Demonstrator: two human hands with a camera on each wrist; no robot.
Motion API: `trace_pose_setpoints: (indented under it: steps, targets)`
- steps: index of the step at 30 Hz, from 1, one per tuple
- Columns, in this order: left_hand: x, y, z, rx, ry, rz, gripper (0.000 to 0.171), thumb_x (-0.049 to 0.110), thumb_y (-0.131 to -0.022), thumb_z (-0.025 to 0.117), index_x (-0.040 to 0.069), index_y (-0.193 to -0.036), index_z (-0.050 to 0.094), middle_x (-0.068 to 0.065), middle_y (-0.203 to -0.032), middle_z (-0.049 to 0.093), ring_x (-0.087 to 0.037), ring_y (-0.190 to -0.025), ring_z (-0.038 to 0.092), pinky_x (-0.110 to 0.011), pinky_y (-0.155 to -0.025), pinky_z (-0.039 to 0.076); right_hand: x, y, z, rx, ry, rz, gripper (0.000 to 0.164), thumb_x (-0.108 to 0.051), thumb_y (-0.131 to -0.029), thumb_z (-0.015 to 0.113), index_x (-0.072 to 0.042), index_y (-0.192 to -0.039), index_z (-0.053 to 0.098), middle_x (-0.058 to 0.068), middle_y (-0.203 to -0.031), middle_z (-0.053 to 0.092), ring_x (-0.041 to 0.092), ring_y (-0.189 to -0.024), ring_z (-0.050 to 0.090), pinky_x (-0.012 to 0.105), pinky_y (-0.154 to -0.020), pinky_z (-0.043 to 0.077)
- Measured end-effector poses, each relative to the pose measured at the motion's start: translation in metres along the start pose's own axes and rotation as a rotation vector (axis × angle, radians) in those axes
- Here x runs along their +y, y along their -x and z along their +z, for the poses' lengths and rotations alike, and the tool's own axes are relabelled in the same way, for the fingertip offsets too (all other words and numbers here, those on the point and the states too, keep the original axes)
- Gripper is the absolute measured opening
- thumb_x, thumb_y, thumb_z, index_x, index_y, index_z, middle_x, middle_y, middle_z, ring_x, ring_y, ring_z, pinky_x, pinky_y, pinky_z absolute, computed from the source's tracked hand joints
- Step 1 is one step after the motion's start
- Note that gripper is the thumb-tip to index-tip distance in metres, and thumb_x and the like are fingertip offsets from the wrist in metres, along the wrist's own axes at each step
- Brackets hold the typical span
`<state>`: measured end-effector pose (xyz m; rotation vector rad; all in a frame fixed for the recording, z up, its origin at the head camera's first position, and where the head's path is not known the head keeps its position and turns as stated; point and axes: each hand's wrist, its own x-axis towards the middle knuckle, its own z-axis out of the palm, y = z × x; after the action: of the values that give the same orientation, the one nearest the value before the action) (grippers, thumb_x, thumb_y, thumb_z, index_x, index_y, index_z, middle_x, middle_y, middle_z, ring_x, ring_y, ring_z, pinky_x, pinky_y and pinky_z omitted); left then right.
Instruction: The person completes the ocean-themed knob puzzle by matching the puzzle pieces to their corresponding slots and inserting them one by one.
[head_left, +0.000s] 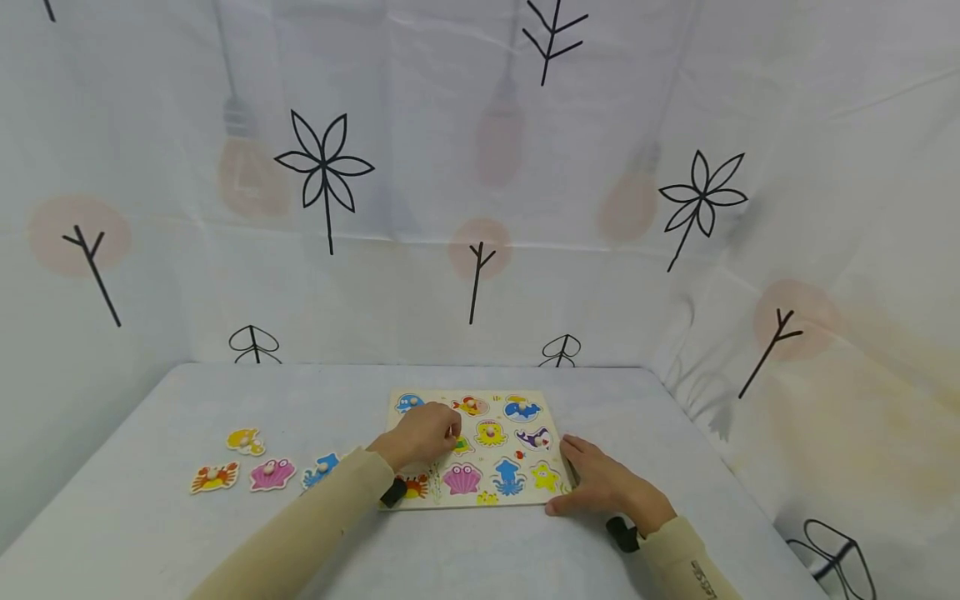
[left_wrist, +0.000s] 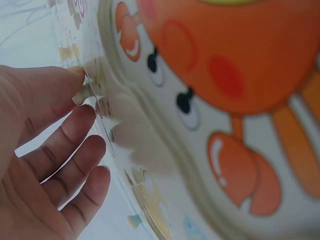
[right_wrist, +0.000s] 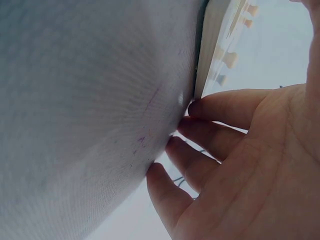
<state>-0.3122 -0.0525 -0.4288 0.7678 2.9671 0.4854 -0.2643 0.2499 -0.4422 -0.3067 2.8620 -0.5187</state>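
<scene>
A cream wooden peg puzzle board [head_left: 435, 395] with sea-animal pictures lies on the table. My left hand [head_left: 422, 435] reaches over its left side. Thumb and index finger pinch a small knob [left_wrist: 85, 94] at the board's surface, the other fingers loosely bent. A green-and-yellow puzzle piece [head_left: 463, 447] shows under that hand, mostly hidden. Close in the left wrist view is the orange crab picture [left_wrist: 235, 65] in its outlined recess. At the board's right edge, my right hand [head_left: 600, 479] rests with extended fingers along the side, thumb by the near corner.
Left of the board lie loose knobbed pieces: an orange crab [head_left: 214, 477], a pink shell [head_left: 272, 474], a yellow-orange piece [head_left: 246, 442] and a blue piece [head_left: 321, 470], partly behind the left sleeve. A patterned white cloth [head_left: 420, 292] hangs behind the table.
</scene>
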Motion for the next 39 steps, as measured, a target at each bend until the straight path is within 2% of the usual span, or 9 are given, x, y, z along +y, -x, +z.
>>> trace_pose_setpoints:
  steps: [4, 10, 14, 17, 22, 29, 33, 39]
  targets:
    - [0.0, 0.001, -0.001, 0.002, 0.001, 0.011, 0.003, 0.019, -0.088, 0.066, 0.015, -0.088, 0.066, 0.008, -0.078, 0.054, -0.012, -0.073, 0.048, -0.027, -0.068, 0.042, -0.001, 0.0, -0.001, -0.004, -0.008, 0.004, 0.116, -0.063, -0.057, 0.081, -0.006, -0.147, 0.035, 0.013, -0.152, 0.029, 0.036, -0.138, 0.028, 0.055, -0.107, 0.026]
    - [0.0, 0.007, -0.008, 0.004, -0.005, -0.018, 0.018, 0.022, -0.088, 0.067, 0.015, -0.104, 0.065, 0.007, -0.08, 0.053, -0.013, -0.076, 0.047, -0.031, -0.071, 0.042, -0.001, 0.002, -0.003, -0.013, -0.009, 0.004, 0.117, -0.063, -0.057, 0.081, -0.006, -0.147, 0.034, 0.014, -0.152, 0.028, 0.036, -0.138, 0.027, 0.056, -0.107, 0.026]
    - [-0.005, 0.013, -0.014, 0.043, -0.035, 0.014, 0.018, 0.022, -0.089, 0.066, 0.014, -0.104, 0.066, 0.005, -0.083, 0.057, -0.012, -0.072, 0.049, -0.03, -0.067, 0.043, -0.001, 0.001, -0.003, -0.009, -0.001, 0.008, 0.117, -0.064, -0.057, 0.08, -0.006, -0.147, 0.034, 0.015, -0.152, 0.028, 0.036, -0.138, 0.027, 0.056, -0.107, 0.026]
    - [-0.012, 0.021, -0.017, 0.077, -0.073, 0.034, 0.016, 0.024, -0.088, 0.068, 0.016, -0.102, 0.067, 0.004, -0.085, 0.058, -0.011, -0.072, 0.049, -0.03, -0.065, 0.044, 0.0, 0.001, -0.002, -0.011, 0.0, 0.011, 0.117, -0.064, -0.056, 0.08, -0.006, -0.147, 0.035, 0.015, -0.152, 0.028, 0.036, -0.138, 0.028, 0.056, -0.107, 0.026]
    - [-0.022, 0.037, -0.025, 0.111, -0.096, 0.025, 0.018, 0.026, -0.085, 0.072, 0.017, -0.099, 0.068, 0.003, -0.085, 0.057, -0.012, -0.075, 0.05, -0.032, -0.067, 0.044, 0.0, 0.001, -0.002, -0.013, 0.003, 0.01, 0.117, -0.064, -0.056, 0.081, -0.005, -0.146, 0.035, 0.015, -0.152, 0.029, 0.037, -0.137, 0.028, 0.056, -0.106, 0.026]
    - [-0.041, 0.054, -0.031, 0.104, -0.085, -0.042, 0.02, 0.026, -0.084, 0.073, 0.015, -0.1, 0.068, 0.005, -0.085, 0.057, -0.013, -0.078, 0.049, -0.035, -0.073, 0.043, -0.001, 0.001, -0.002, -0.01, 0.001, 0.012, 0.118, -0.064, -0.056, 0.081, -0.005, -0.147, 0.035, 0.015, -0.152, 0.029, 0.037, -0.137, 0.028, 0.057, -0.106, 0.025]
    - [-0.055, 0.067, -0.036, 0.126, -0.097, -0.073, 0.021, 0.027, -0.083, 0.074, 0.017, -0.1, 0.067, 0.007, -0.082, 0.053, -0.012, -0.075, 0.048, -0.033, -0.07, 0.043, -0.001, 0.001, -0.002, -0.01, -0.003, 0.009, 0.118, -0.064, -0.056, 0.081, -0.005, -0.147, 0.035, 0.015, -0.152, 0.028, 0.037, -0.138, 0.027, 0.057, -0.107, 0.025]
    - [-0.076, 0.086, -0.05, 0.154, -0.096, -0.11, 0.022, 0.025, -0.082, 0.075, 0.016, -0.099, 0.066, 0.004, -0.085, 0.055, -0.013, -0.076, 0.05, -0.033, -0.069, 0.045, -0.003, 0.002, -0.003, -0.013, 0.005, 0.011, 0.117, -0.064, -0.056, 0.081, -0.005, -0.146, 0.035, 0.015, -0.152, 0.029, 0.037, -0.137, 0.028, 0.057, -0.106, 0.026]
